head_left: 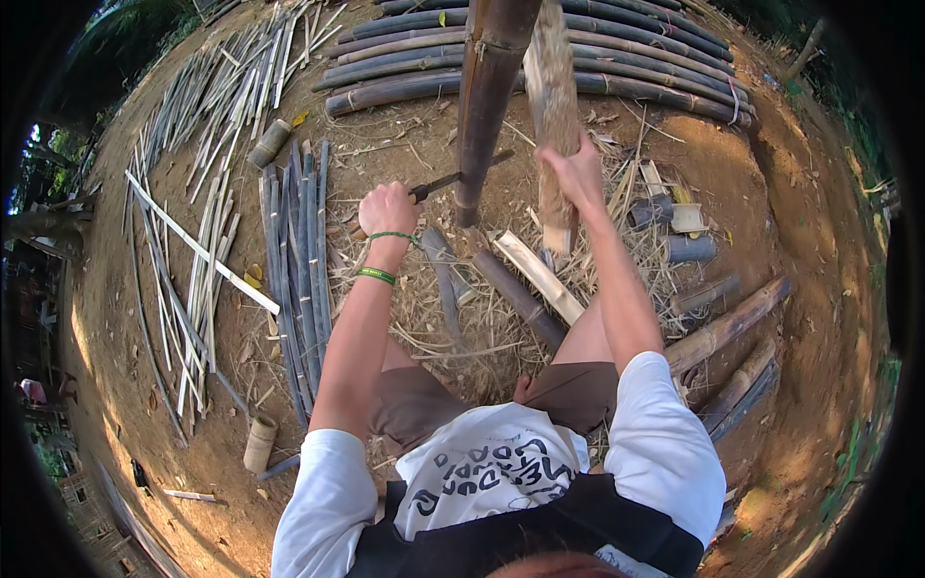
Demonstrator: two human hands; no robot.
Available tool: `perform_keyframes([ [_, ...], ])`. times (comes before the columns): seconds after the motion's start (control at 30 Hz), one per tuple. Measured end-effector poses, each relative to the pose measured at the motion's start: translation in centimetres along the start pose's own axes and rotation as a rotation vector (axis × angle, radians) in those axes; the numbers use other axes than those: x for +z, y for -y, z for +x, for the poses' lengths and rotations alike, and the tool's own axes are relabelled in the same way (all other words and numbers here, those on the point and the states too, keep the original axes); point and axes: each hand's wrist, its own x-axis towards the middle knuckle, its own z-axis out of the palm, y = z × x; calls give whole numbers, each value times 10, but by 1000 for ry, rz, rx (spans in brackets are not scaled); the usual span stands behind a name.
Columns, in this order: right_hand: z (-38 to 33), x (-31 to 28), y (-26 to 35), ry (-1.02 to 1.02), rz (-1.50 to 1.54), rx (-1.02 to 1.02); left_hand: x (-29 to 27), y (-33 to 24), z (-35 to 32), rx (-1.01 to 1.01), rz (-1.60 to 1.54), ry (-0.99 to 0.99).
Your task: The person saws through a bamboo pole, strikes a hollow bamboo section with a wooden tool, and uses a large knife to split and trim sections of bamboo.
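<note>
My left hand (387,210) is closed around the handle of a long knife (440,185). The blade crosses an upright dark bamboo pole (487,96) near its lower end, and its tip shows on the pole's right side. Whether the blade is in the pole or behind it, I cannot tell. To the right of the pole, my right hand (575,178) grips a rough wooden club (551,91), which is blurred along its length. Below my hands lie a split bamboo piece (540,277) and a dark bamboo length (520,301).
Dark bamboo poles (405,82) lie in a row at the far side. Long split strips (217,106) spread at the left, beside a bundle of dark slats (299,260). Short bamboo cuts (691,249) and thicker pieces (727,328) lie at the right, among shavings.
</note>
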Motion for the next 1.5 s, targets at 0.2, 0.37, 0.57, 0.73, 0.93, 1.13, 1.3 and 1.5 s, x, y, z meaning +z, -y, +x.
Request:
perform_keyframes([
  [0.2, 30, -49, 61, -200, 103, -396, -9, -11, -13, 25, 47, 25],
  [0.37, -12, 41, -57, -123, -5, -49, -10, -18, -1, 36, 67, 12],
  [0.57, -48, 87, -173, 174, 364, 635, -14, 20, 12, -83, 56, 71],
  [0.73, -45, 30, -152, -42, -147, 447, -11, 21, 9, -211, -30, 134],
  [0.93, 10, 36, -89, -58, -585, 345, -4, -5, 29, -112, -378, 408],
  [1.13, -88, 124, 43, 709, 698, 597, -23, -24, 1, -31, -854, 510],
  [1.3, -71, 117, 24, 664, 768, 600, -84, -18, 6, 39, -801, 372],
  [1.5, -81, 80, 26, 741, 444, 667, -266, -39, 52, 501, -1364, -719],
])
